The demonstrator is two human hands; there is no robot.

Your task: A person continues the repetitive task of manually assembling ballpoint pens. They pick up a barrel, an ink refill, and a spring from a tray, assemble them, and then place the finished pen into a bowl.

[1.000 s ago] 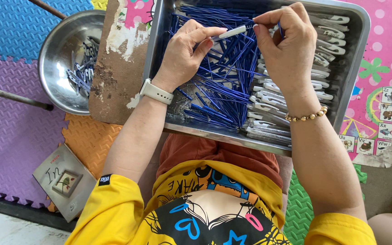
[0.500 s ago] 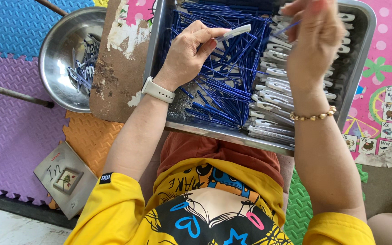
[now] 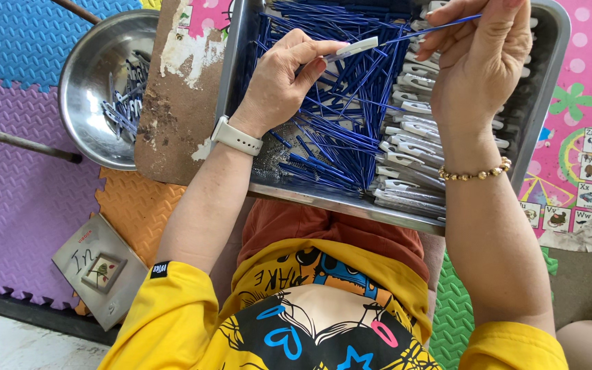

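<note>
Big metal tray [image 3: 549,82] across the lap, heaped with blue refills [image 3: 337,130] and white pen barrels [image 3: 412,147]. Left hand [image 3: 282,82] pinches one white barrel [image 3: 354,48]; right hand [image 3: 477,62] grips a thin blue refill [image 3: 440,26], aiming at it. Risk: the slender refill could miss the opening and bend.

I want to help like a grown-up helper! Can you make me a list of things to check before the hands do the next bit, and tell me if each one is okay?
1. Left hand grips the white pen barrel: ok.
2. Right hand pinches a blue refill: ok.
3. Refill tip lined up with barrel opening: cannot tell.
4. Metal tray holds more refills and barrels: ok.
5. Steel bowl within reach at the left: ok.
</note>
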